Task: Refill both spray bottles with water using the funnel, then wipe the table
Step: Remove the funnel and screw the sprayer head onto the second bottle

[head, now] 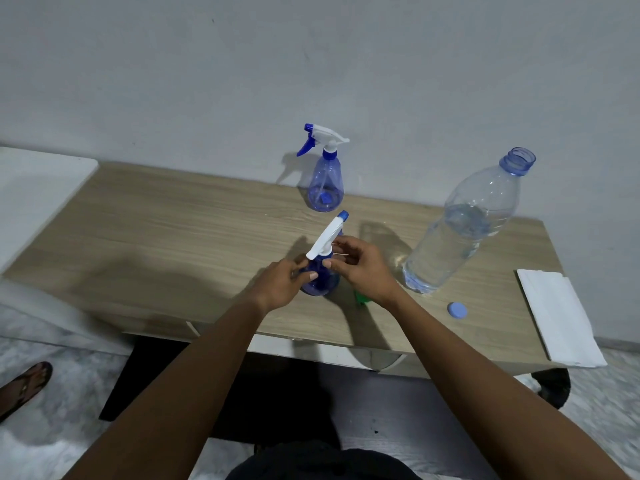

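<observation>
Now both hands grip the near spray bottle [320,278] at the bench's [173,230] middle: left hand [285,284] on its body, right hand [360,265] pinching the collar. Second bottle [325,181] waits capped by the far edge; wiping remains.

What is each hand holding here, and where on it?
Both hold the near spray bottle: left hand grips its body, right hand pinches the collar under the white trigger head.
</observation>
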`<state>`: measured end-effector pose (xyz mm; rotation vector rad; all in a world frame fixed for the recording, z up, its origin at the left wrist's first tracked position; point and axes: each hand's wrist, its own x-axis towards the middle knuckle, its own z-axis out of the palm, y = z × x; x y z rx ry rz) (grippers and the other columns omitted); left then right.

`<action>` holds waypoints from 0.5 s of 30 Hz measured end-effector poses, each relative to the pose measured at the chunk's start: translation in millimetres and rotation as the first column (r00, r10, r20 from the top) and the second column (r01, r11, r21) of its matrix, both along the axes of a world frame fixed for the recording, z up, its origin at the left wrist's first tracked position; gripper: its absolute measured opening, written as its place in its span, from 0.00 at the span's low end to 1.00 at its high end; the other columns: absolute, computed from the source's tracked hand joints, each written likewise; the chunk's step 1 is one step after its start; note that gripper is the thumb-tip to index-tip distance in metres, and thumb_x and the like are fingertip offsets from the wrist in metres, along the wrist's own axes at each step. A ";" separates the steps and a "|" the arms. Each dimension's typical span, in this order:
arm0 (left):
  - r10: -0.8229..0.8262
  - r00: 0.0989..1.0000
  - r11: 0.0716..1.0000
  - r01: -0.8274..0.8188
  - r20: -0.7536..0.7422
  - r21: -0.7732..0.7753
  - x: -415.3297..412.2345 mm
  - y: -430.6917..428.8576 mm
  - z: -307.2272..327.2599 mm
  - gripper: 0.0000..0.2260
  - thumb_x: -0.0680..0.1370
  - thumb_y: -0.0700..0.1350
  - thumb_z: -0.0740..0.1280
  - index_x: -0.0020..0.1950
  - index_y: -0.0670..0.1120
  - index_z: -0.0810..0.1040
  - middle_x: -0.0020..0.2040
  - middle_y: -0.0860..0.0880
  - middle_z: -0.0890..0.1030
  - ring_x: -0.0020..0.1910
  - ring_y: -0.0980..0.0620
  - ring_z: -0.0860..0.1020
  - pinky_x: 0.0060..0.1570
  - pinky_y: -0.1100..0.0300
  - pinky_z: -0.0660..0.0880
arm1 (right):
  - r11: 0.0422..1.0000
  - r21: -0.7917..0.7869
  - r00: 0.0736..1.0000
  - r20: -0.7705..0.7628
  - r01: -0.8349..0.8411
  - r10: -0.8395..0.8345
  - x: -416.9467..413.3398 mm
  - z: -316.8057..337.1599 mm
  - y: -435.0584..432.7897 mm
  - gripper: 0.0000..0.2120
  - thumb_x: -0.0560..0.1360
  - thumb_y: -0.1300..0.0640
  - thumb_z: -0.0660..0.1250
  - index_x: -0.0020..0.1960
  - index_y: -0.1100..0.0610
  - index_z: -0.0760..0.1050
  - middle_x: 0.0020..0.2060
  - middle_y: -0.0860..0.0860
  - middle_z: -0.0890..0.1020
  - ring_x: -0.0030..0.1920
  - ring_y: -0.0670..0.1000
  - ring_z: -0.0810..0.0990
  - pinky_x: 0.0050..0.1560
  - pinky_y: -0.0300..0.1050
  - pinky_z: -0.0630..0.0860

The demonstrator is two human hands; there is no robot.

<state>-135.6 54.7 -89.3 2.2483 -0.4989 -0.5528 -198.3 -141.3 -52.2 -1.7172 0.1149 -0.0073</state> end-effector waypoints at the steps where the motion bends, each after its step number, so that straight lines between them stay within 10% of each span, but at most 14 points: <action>1: -0.003 1.000 1.000 0.003 -0.003 -0.004 -0.1 -0.2 0.6 0.25 0.71 0.69 0.60 0.65 0.63 0.76 0.52 0.51 0.85 0.52 0.49 0.83 0.57 0.47 0.78 | 0.999 -0.032 1.000 0.008 -0.017 0.017 0.2 0.7 -2.0 0.16 0.75 0.68 0.73 0.62 0.58 0.80 0.55 0.54 0.87 0.57 0.49 0.85 0.64 0.51 0.80; 15: 0.080 0.997 0.996 -0.080 0.004 0.050 -3.4 -4.2 0.2 0.26 0.69 0.68 0.63 0.54 0.51 0.84 0.45 0.47 0.86 0.46 0.47 0.83 0.50 0.46 0.79 | 0.976 -0.109 0.982 0.015 0.188 -0.187 4.1 -8.0 22.9 0.21 0.62 0.46 0.81 0.48 0.51 0.77 0.44 0.47 0.85 0.47 0.52 0.86 0.54 0.56 0.82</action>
